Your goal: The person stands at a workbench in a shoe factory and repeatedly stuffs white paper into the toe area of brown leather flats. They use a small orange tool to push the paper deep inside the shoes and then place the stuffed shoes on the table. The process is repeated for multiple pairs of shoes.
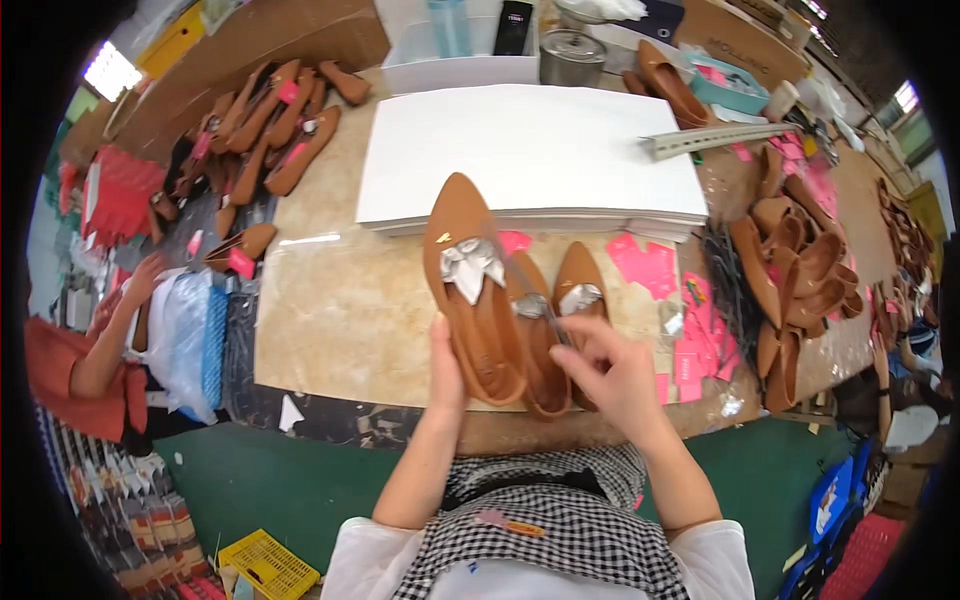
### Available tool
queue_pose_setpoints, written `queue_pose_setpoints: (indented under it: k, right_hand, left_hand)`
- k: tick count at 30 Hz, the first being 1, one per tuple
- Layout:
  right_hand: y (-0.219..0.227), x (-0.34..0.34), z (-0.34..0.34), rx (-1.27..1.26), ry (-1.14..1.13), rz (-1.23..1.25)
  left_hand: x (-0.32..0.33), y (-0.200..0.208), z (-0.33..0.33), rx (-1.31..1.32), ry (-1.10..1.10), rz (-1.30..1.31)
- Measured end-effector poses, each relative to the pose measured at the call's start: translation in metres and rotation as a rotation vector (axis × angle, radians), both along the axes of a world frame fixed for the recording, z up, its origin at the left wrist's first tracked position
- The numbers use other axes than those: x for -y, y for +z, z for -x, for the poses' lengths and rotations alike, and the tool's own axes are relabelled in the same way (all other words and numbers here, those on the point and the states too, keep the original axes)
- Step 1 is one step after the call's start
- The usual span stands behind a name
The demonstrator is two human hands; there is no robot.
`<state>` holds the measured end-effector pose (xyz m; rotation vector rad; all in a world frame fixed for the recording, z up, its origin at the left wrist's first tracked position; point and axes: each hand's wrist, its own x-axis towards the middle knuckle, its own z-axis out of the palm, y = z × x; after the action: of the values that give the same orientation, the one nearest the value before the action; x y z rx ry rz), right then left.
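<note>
My left hand (445, 368) is closed on the side of a tan pointed flat shoe (456, 212), held toe away over the table's front. Wrinkled silvery-white wrapping (471, 268) covers the ornament on its vamp. Pinched in my right hand (612, 372) is a thin greyish strip (538, 296), slanting up toward the shoe's right edge; its exact kind is unclear. Under and beside that hand are two more tan flats, a middle shoe (545, 375) and a right-hand shoe (579, 264), both with wrapped ornaments. My fingers partly hide them.
A thick white paper stack (530, 150) lies behind the shoes, a metal ruler-like bar (715, 141) on it. Pink tags (645, 266) and dark strips (738, 285) lie right, beside piled tan shoes (790, 250). More shoes (285, 115) stand far left, near another person's arm (110, 330).
</note>
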<state>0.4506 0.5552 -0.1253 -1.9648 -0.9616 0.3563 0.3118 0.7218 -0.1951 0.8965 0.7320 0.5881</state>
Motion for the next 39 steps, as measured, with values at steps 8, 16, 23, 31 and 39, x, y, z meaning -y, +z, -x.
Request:
queue_pose_setpoints:
  k: [8, 16, 23, 31, 39]
  right_hand:
    - [0.038, -0.03, 0.024, -0.304, 0.176, 0.14]
    - [0.025, -0.041, 0.033, -0.092, 0.173, -0.08]
    - [-0.004, -0.067, 0.04, 0.213, 0.015, -0.24]
    - [-0.022, -0.041, 0.028, -0.247, 0.258, -0.069]
    - [-0.075, 0.088, -0.201, 0.687, -0.606, 0.616]
  left_hand:
    - [-0.006, 0.0, 0.006, 0.035, 0.037, -0.233]
    - [-0.001, 0.002, 0.011, -0.046, 0.035, -0.425]
    - [0.021, -0.007, 0.012, -0.084, 0.114, -0.509]
    - [0.004, -0.045, 0.025, -0.16, 0.027, -0.477]
    - [-0.035, 0.032, 0.032, -0.917, 0.297, -1.614]
